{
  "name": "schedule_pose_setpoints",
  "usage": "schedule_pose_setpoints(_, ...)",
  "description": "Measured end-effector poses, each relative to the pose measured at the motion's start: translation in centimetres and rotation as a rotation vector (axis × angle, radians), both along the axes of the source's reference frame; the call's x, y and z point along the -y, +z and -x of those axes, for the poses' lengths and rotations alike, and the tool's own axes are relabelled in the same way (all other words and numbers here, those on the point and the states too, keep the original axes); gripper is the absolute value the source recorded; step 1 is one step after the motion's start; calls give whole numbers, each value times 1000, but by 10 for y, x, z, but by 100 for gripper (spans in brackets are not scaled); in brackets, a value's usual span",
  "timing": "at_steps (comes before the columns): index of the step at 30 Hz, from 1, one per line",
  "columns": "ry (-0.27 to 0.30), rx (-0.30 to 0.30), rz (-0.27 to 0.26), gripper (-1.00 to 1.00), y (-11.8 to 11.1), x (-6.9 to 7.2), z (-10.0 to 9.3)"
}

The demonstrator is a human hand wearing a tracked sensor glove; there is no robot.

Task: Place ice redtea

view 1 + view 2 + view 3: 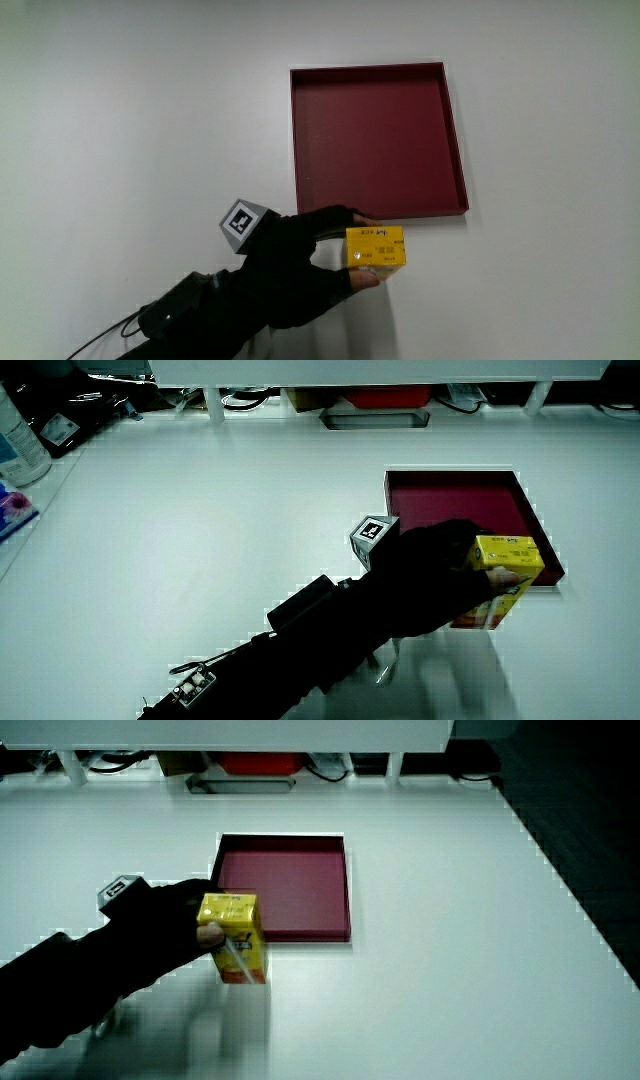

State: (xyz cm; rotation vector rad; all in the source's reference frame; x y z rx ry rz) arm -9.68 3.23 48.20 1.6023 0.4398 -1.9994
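A yellow ice red tea carton (377,246) is held upright in the gloved hand (330,250), whose fingers wrap around it. It hangs just nearer to the person than the dark red tray (378,205). In both side views the carton (505,570) (237,935) is seen lifted above the white table, with the hand (440,575) (180,935) shut on it. The patterned cube (244,224) shows on the back of the hand. The tray (452,491) (283,850) holds nothing.
A white table (120,120) carries the tray. A low partition with cables and boxes (375,405) runs along the table's edge farthest from the person. A bottle (18,435) stands at a table corner in a side view.
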Motion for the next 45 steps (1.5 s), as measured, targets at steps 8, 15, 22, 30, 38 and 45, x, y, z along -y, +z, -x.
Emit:
schedule_pose_setpoints(8,64,7,2,0,20,-14,-8)
schedule_pose_setpoints(15,100,-31,13,0,26,-17,-10)
schedule_pose_setpoints(22,110,-31,25,0,30,-17,-10)
schedule_pose_setpoints(30,118,-41,49,-17,30,-17,-11)
schedule_pose_setpoints(38,141,-48,94,-61,31,-18,-9)
schedule_pose_setpoints(45,224,-56,186,-100,16,-9,10)
